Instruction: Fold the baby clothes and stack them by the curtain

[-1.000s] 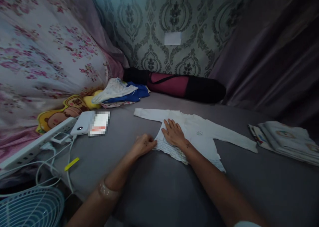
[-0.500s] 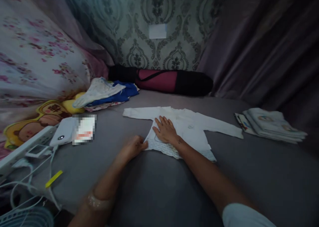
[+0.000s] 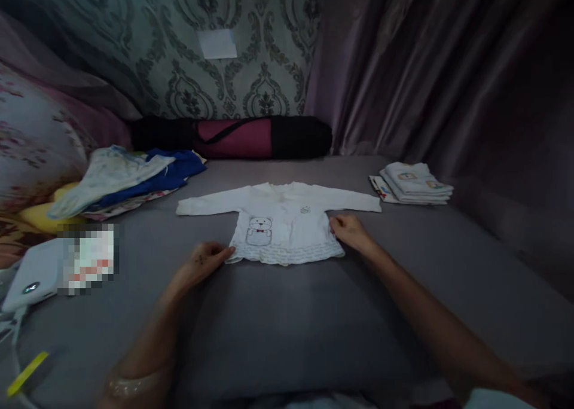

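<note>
A small white long-sleeved shirt (image 3: 287, 223) with a bear print lies spread flat on the grey sheet (image 3: 269, 325), sleeves out to both sides. At its lower left corner my left hand (image 3: 207, 261) pinches the hem between thumb and fingers. My right hand (image 3: 350, 229) is closed on the shirt's right side edge, below the sleeve.
Folded cloths (image 3: 417, 183) are stacked at the right. Rumpled clothes (image 3: 130, 179) lie at the left, near a white device (image 3: 38, 271) with a cable and a yellow strip (image 3: 27, 374). A black and maroon bag (image 3: 233, 139) lies along the wall.
My right hand has lifted off the shirt's front and moved to its right side edge, uncovering the bear print. The shirt lies straighter, and the view has swung to the right.
</note>
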A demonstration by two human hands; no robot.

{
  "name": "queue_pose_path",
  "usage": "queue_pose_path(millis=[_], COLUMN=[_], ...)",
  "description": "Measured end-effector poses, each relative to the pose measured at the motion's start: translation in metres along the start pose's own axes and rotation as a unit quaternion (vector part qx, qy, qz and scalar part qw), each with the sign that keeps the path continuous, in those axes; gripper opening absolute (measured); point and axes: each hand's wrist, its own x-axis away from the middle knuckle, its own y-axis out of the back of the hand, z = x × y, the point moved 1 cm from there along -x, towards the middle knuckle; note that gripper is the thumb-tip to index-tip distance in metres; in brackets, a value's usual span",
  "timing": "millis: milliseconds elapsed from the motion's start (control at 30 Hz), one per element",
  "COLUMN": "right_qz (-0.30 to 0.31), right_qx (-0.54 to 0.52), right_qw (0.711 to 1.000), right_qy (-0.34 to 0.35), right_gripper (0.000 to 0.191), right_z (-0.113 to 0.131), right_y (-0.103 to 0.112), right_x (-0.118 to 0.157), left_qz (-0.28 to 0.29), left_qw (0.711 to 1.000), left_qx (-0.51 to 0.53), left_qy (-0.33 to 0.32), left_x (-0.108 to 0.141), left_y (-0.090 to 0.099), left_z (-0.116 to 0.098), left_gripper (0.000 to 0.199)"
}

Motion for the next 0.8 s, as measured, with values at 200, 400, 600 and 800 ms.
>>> queue_pose_path(millis=[200,400,600,800], right_qz=[0.02,0.011,0.017,0.025], right_qx=[0.098,0.125,0.09,0.081], right_qw=[0.992,0.99,0.994,0.995], right_qy=[-0.071,-0.067,-0.056,-0.046], right_gripper=[0.037,0.029,0.023,0.02], right_z=[-0.001,0.013,0.009,0.004], right_y=[-0.004,-0.006,-0.008,-0.009], right_x=[0.04,0.056,0.056,0.052], left_qz=[0.026,-0.002,-0.031,0.004], left_qw=[1.0,1.0,0.996,0.998], left_qx=[-0.014,-0.007,0.053,0.043], left_qy=[-0.007,-0.02,-0.061,-0.05], left_x=[-0.001,-0.003,-0.002,-0.002], left_y=[-0.005,-0.01,-0.009,-0.012], left_z=[0.004,0.001,0.001,0.004], left_gripper=[0.054,0.049,0.039,0.038])
